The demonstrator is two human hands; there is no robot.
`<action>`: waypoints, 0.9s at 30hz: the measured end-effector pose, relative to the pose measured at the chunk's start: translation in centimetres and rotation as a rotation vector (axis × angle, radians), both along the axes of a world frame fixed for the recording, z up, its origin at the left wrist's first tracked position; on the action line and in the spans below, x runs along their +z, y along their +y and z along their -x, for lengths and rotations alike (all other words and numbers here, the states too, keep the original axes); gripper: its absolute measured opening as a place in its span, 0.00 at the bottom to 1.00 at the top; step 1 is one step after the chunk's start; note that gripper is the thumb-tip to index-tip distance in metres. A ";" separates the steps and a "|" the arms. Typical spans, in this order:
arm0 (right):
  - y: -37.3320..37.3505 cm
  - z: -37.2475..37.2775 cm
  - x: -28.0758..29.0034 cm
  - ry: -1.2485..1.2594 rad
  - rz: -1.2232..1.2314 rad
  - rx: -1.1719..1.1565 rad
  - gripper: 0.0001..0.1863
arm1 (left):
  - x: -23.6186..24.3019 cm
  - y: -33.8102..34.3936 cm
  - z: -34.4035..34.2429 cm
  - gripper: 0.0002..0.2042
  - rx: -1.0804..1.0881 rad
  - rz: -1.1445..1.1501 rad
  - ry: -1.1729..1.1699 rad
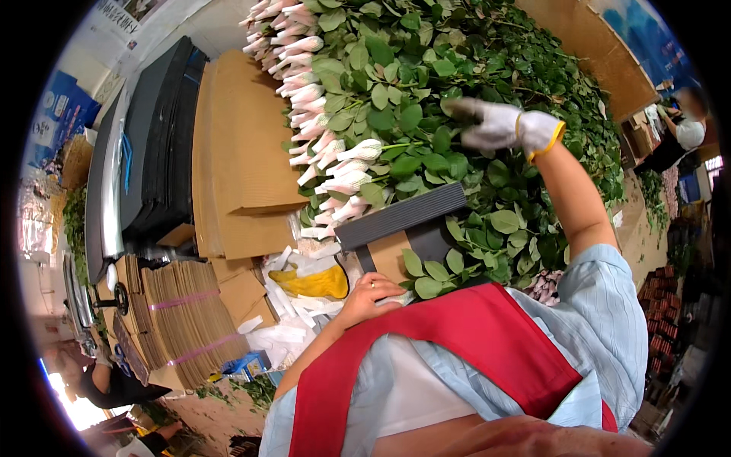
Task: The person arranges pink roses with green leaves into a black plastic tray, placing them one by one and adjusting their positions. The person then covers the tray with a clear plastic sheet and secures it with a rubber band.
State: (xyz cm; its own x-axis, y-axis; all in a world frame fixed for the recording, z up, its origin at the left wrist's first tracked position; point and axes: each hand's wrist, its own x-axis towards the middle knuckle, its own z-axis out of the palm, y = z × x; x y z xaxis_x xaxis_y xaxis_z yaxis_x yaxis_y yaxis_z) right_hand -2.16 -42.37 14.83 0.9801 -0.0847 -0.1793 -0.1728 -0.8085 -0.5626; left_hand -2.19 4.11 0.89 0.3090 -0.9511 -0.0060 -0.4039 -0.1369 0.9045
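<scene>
My left hand (pixel 371 297) is bare, with a ring, low in the middle of the view. Its fingers bend round a pale flower head in a white net sleeve (pixel 400 299), whose leaves (pixel 434 282) lie just to the right. My right hand (pixel 495 128), in a white glove with a yellow cuff, reaches over a large heap of leafy rose stems (pixel 426 76). Its fingers look apart, though slightly blurred, and I see nothing in them. White-sleeved rose heads (pixel 350 167) line the heap's left side. Between my hands sits a dark ridged strip (pixel 403 215).
Flat cardboard sheets (pixel 247 152) and dark panels (pixel 156 145) stand at the left. Below them are bundled cardboard (pixel 190 312), a yellow cloth or glove (pixel 312 282) and white paper scraps (pixel 293 320). Other people (pixel 689 126) work at the far right and lower left.
</scene>
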 end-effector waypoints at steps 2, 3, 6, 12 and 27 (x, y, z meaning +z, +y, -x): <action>3.2 -3.0 5.6 -0.263 0.433 -0.383 0.17 | 0.1 -0.1 0.2 0.17 0.012 -0.015 -0.016; 4.8 -4.5 6.3 -0.356 0.466 -0.403 0.13 | 0.3 -0.2 0.0 0.19 -0.009 0.019 -0.093; 4.1 -11.0 2.0 -0.238 0.655 -0.263 0.10 | 1.3 -0.5 0.6 0.21 0.137 -0.110 0.097; 4.9 -14.7 5.1 -0.504 0.956 -0.154 0.09 | 1.7 -0.3 -0.4 0.18 -0.035 0.037 -0.072; 12.4 16.1 4.5 0.025 0.511 -0.037 0.09 | -2.8 0.4 0.6 0.18 0.167 0.212 -0.243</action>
